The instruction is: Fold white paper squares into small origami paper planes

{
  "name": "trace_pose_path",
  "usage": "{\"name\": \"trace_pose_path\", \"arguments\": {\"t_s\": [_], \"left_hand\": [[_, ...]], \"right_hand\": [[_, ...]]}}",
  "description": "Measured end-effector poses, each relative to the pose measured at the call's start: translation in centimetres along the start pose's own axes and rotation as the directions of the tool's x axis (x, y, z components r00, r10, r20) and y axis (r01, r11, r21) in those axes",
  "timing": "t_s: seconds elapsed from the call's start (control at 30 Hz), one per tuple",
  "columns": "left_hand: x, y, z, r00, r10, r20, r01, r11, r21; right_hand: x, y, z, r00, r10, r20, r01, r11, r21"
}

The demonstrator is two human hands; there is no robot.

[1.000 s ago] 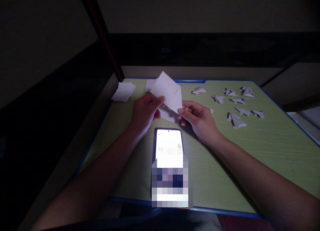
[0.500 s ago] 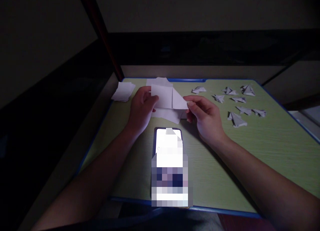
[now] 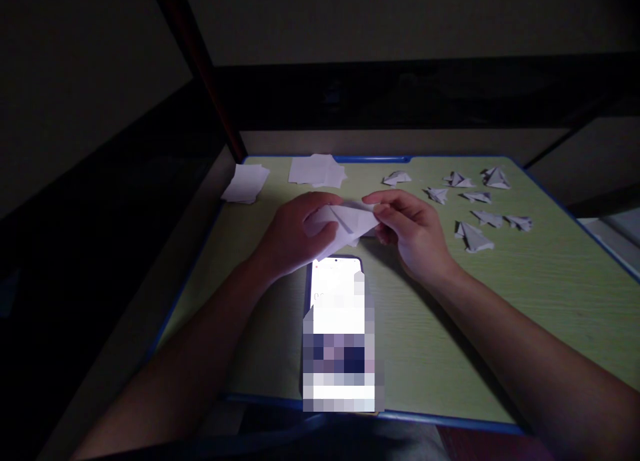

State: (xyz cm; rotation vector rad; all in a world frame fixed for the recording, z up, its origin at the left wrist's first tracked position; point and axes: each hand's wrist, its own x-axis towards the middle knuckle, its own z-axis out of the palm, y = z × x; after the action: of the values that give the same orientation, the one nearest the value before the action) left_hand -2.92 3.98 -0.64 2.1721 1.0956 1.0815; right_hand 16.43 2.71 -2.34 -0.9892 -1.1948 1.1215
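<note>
Between my hands a folded sheet of white paper [image 3: 350, 222] is held tilted above the table, with a crease showing on its face. My left hand [image 3: 300, 231] is closed around its left part, the thumb lying on the near side. The fingers of my right hand [image 3: 407, 224] pinch its pointed right corner between thumb and forefinger. Just below the paper lies a lit phone [image 3: 337, 294], its screen partly blurred out. Part of another paper shows under the held one, mostly hidden.
White sheets [image 3: 247, 182] lie at the table's far left corner, and more sheets [image 3: 315, 170] by the far edge. Several folded paper figures [image 3: 473, 237] are spread over the right side of the green table [image 3: 525, 301], which has a blue rim. A wall stands behind.
My left hand has come down and nearer, tipping the paper's left side toward me. The sheets by the far edge now show more fully. My right hand has hardly moved.
</note>
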Motion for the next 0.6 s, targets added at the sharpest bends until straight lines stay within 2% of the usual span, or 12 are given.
{"name": "trace_pose_path", "arguments": {"t_s": [0.2,0.4,0.6], "left_hand": [[-0.05,-0.49,0.58,0.997,0.077,0.027,-0.079,0.994,0.072],[0.07,-0.86,0.75,0.994,0.097,-0.052,-0.093,0.993,0.074],[0.07,-0.8,0.77,0.985,-0.047,-0.169,0.047,0.999,-0.005]], "right_hand": [[0.31,-0.16,-0.04,0.997,0.042,-0.067,-0.036,0.996,0.078],[0.18,-0.31,0.2,0.994,0.081,-0.079,-0.066,0.982,0.179],[-0.11,-0.49,0.67,0.992,0.118,-0.051,-0.105,0.973,0.206]]}}
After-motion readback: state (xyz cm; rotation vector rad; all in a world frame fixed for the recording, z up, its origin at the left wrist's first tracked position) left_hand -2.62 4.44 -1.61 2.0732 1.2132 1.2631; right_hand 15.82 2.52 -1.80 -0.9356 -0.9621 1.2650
